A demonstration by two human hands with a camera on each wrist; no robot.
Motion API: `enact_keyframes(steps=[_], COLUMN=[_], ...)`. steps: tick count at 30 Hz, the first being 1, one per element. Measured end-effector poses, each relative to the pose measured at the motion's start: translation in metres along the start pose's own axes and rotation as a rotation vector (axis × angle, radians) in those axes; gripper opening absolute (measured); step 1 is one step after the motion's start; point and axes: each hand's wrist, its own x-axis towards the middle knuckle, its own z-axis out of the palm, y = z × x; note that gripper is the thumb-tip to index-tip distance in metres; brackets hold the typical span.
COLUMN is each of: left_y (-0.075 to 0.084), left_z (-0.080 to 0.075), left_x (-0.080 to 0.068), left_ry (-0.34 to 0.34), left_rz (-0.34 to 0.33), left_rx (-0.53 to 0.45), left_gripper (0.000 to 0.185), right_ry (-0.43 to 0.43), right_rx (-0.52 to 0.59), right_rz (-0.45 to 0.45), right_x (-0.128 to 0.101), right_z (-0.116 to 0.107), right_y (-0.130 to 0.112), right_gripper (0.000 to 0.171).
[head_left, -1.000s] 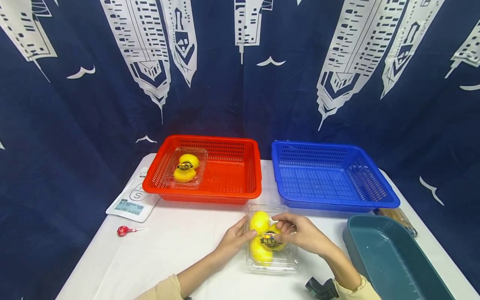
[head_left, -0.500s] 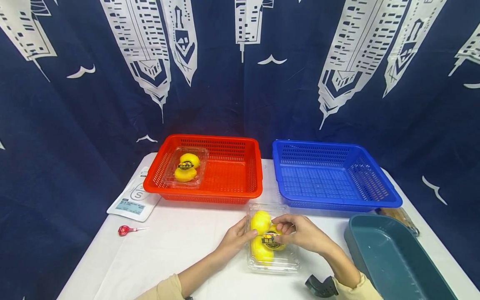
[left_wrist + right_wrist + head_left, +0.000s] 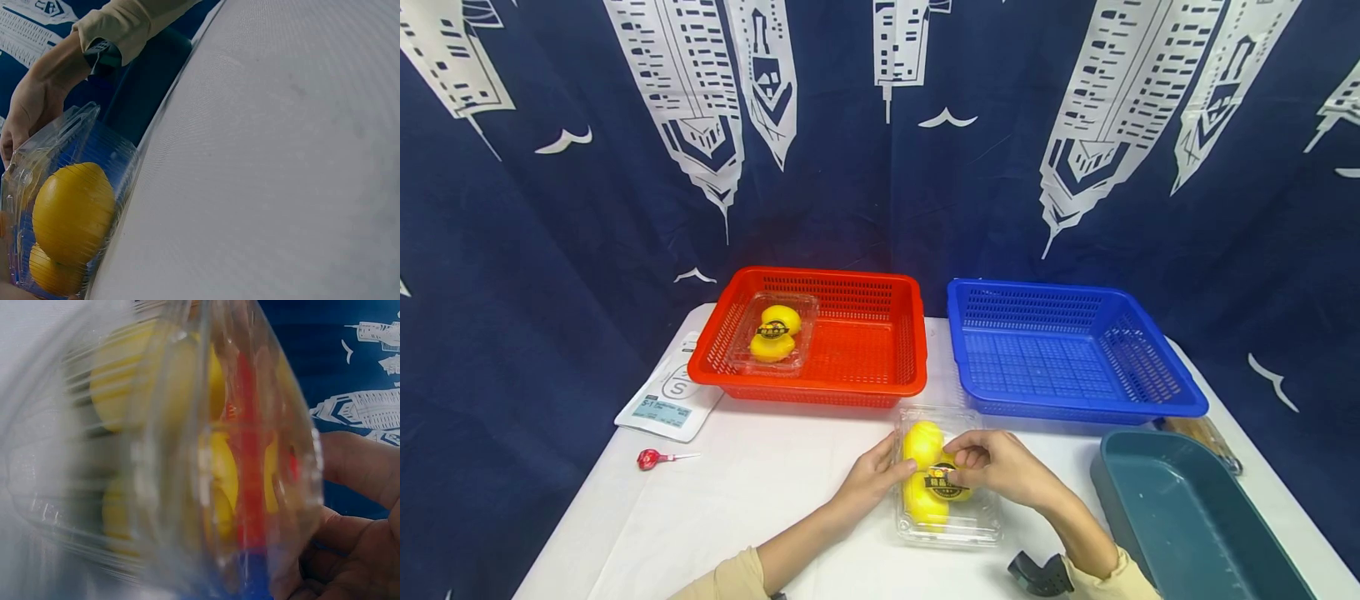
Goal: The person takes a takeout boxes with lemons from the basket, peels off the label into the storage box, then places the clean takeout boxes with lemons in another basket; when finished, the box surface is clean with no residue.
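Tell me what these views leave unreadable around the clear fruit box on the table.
- Sticker print: head view, too small.
- Box lid: right wrist view, blurred, too close.
- Left hand fingertips: head view, behind the box wall.
- Right hand grip on the sticker: fingers cover it.

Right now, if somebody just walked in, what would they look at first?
Probably the bright yellow fruits in the clear plastic box at the table's front, with the left hand against its side and the right hand on its lid. Behind sit a red basket, holding another fruit box, and a blue basket.
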Motion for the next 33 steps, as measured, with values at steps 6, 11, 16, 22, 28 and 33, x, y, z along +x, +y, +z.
enact_keyframes(steps=[6, 11, 16, 22, 28, 33], left_y=[-0.002, -0.002, -0.002, 0.0, 0.001, 0.003], left_z=[0.0, -0.001, -0.001, -0.001, 0.0, 0.0], left_x=[0.0, 0.0, 0.0, 0.0, -0.001, -0.002], left_ry=[-0.001, -0.002, -0.006, -0.011, -0.01, -0.016], left_rz=[0.0, 0.0, -0.005, -0.01, -0.011, -0.004], left_rx=[-0.006, -0.013, -0.018, -0.026, -0.03, -0.03], left_gripper=[0.076, 0.076, 0.076, 0.078, 0.079, 0.078], right_ry=[0.064, 0.119, 0.16, 0.187, 0.174, 0.158], right_rx=[-0.105, -0.15, -0.175, -0.202, -0.213, -0.203], right_rz=[0.016, 0.009, 0.003, 0.001, 0.016, 0.013], right_x=[-0.001, -0.001, -0.001, -0.001, 0.0, -0.001], right_z=[0.006, 0.009, 0.012, 0.012, 0.011, 0.01], right_y=[-0.002, -0.004, -0.004, -0.005, -0.007, -0.008], right_gripper=[0.021, 0.013, 0.008, 0.007, 0.006, 0.004])
